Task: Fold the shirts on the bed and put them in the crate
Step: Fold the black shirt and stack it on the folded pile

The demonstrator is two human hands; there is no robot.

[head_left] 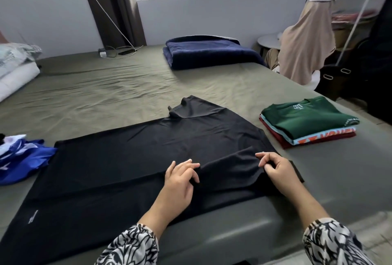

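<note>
Crate nowhere to be seen from where I stand; the crumpled blue garment [20, 158] runs off the left edge. Spread flat on the olive-sheeted bed [106, 86], the black shirt [127, 158] has its near sleeve gathered up: left hand [180, 182] and right hand [277, 171] both have fingers curled, pinching that fabric. Folded green-topped shirt stack [307, 120] sits right.
</note>
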